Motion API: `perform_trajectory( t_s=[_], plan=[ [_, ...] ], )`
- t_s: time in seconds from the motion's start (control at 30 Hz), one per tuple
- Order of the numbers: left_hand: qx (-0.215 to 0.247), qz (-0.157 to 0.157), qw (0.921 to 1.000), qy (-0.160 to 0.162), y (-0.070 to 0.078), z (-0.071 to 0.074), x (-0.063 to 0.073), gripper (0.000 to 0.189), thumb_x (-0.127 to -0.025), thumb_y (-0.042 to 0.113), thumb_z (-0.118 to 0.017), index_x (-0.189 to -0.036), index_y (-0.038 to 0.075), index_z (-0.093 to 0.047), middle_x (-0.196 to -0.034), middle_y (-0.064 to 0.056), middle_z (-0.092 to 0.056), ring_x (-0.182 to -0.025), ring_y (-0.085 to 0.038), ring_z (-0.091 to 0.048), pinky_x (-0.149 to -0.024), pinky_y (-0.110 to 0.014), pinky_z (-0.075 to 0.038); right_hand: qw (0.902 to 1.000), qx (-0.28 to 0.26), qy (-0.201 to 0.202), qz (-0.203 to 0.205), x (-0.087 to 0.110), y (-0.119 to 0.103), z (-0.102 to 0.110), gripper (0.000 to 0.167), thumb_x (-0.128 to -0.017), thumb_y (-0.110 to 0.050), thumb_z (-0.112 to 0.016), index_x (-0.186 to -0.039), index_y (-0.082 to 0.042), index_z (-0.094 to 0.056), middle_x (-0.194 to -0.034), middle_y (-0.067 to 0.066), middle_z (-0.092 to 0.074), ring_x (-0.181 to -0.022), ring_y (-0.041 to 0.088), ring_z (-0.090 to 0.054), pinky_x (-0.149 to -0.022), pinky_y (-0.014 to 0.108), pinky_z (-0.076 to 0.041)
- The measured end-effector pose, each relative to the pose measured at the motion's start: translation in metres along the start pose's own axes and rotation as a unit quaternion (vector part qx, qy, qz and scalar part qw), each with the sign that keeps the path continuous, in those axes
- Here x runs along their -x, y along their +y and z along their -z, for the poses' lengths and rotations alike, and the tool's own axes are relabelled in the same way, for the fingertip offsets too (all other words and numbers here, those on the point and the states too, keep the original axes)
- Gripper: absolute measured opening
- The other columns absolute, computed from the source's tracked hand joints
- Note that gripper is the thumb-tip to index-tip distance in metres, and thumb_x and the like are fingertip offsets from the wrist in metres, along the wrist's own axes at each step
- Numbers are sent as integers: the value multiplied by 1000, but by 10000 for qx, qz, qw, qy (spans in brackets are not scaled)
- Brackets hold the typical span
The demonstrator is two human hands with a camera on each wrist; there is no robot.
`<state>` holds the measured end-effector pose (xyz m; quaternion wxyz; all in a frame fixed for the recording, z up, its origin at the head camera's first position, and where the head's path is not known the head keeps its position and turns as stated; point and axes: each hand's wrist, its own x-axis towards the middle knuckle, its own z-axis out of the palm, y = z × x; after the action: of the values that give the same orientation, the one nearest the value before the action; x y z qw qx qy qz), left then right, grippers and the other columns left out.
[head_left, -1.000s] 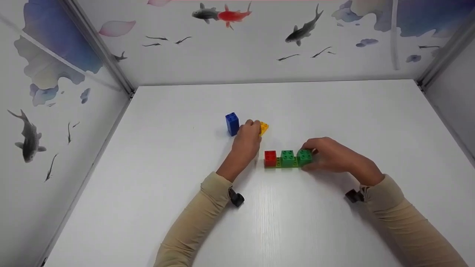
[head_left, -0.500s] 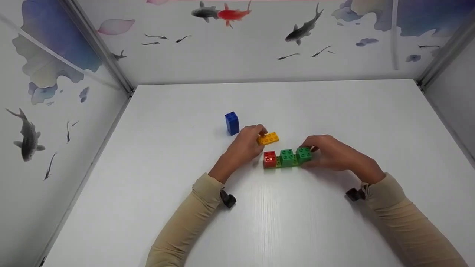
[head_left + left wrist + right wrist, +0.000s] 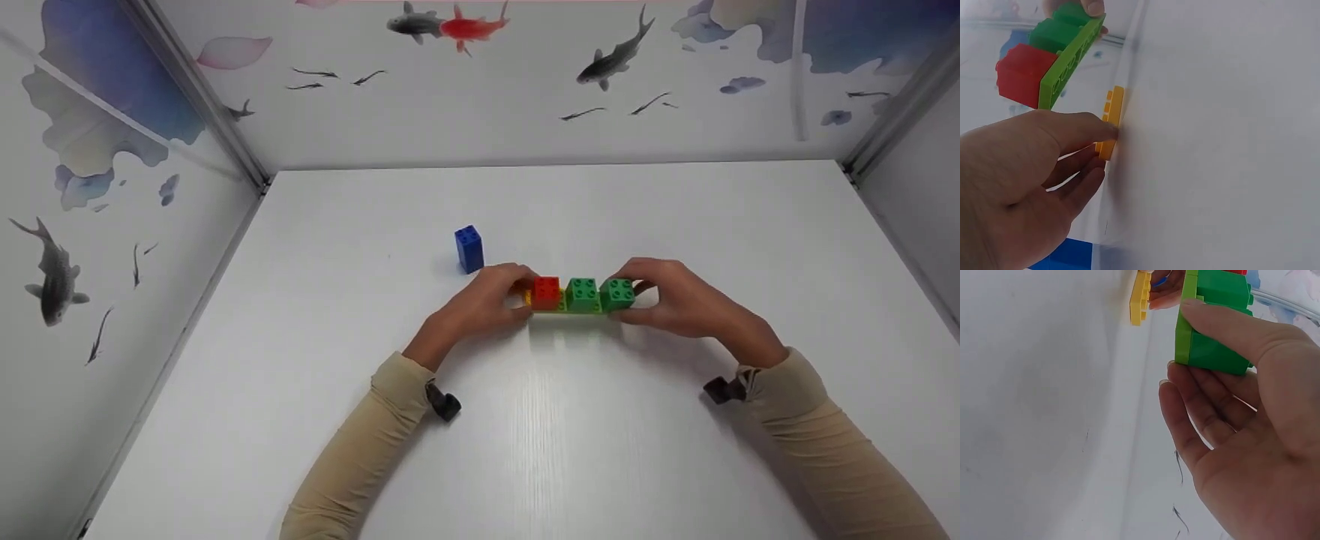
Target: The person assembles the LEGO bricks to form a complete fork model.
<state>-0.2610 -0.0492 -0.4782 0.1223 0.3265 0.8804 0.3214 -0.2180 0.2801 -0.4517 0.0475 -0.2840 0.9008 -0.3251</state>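
Note:
My right hand (image 3: 671,298) grips the right end of a lime green building plate (image 3: 1072,63), raised above the table. On the plate stand a red block (image 3: 545,293) at the left end and two green blocks, one in the middle (image 3: 581,295) and one at the right end (image 3: 617,294). With thumb and fingers my left hand (image 3: 484,304) pinches a flat yellow studded plate (image 3: 1111,121) close to the table top. In the wrist views the lime plate is held higher than the yellow one, with a gap between them. The head view mostly hides the yellow plate behind the red block.
A tall blue block (image 3: 469,249) stands upright on the white table (image 3: 360,247), just beyond my left hand. Printed wall panels border the table at the back (image 3: 510,135) and the sides.
My left hand has brought the yellow plate right and toward me, up to the lime plate. My right hand has lifted the lime plate with its blocks off the table, slightly away from me.

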Motion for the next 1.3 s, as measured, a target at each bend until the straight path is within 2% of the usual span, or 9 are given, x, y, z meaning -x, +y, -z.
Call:
perform_trajectory(
  t_s=[0.27, 0.53, 0.73, 1.0, 1.13, 1.3],
  plan=[
    [442, -238, 9984, -278, 0, -5, 5, 45, -97, 8, -80, -140, 12, -66, -135, -1, -72, -125, -15, -66, -113, -28, -55, 9999, -92, -44, 20, 0, -1, -1, 37, -88, -10, -91, -121, -15, -76, -117, -4, -74, -110, 13, -70, -98, 42, -65],
    [753, -561, 9952, -259, -4, -9, 8, 43, -94, 6, -84, -134, 8, -68, -131, -4, -75, -122, -18, -72, -108, -27, -59, 9995, -268, -9, 165, -1, -4, -5, 36, -87, -9, -91, -118, -16, -77, -114, -5, -74, -106, 12, -70, -95, 44, -66],
    [1038, -442, 9934, -220, -6, -7, 10, 47, -91, 8, -87, -135, 11, -69, -133, -2, -74, -124, -17, -72, -108, -29, -59, 9992, -305, 110, 241, -3, -5, -11, 33, -88, -11, -91, -118, -15, -78, -112, -4, -74, -105, 12, -69, -93, 46, -66],
    [1485, -364, 9882, 122, -15, -1, 23, 51, -91, 21, -90, -137, 17, -68, -134, 2, -72, -126, -15, -68, -108, -30, -59, 9988, -401, 245, 147, -6, -7, -19, 38, -87, -7, -90, -123, -8, -77, -111, 0, -74, -104, 19, -73, -95, 51, -66],
    [1772, -505, 9821, 383, -19, 1, 30, 46, -92, 20, -89, -134, 15, -70, -130, -1, -74, -121, -16, -72, -106, -34, -62, 9987, -442, 239, 22, -6, -9, -21, 41, -87, -5, -90, -125, -7, -75, -114, 3, -75, -105, 23, -75, -97, 51, -65],
    [1743, -708, 9805, 577, -21, 3, 34, 39, -93, 19, -88, -128, 14, -74, -126, -3, -73, -116, -17, -73, -103, -39, -63, 9983, -492, 284, -111, -7, -10, -23, 43, -88, -5, -89, -128, -6, -73, -121, 6, -76, -109, 27, -76, -98, 50, -64]
  ],
)
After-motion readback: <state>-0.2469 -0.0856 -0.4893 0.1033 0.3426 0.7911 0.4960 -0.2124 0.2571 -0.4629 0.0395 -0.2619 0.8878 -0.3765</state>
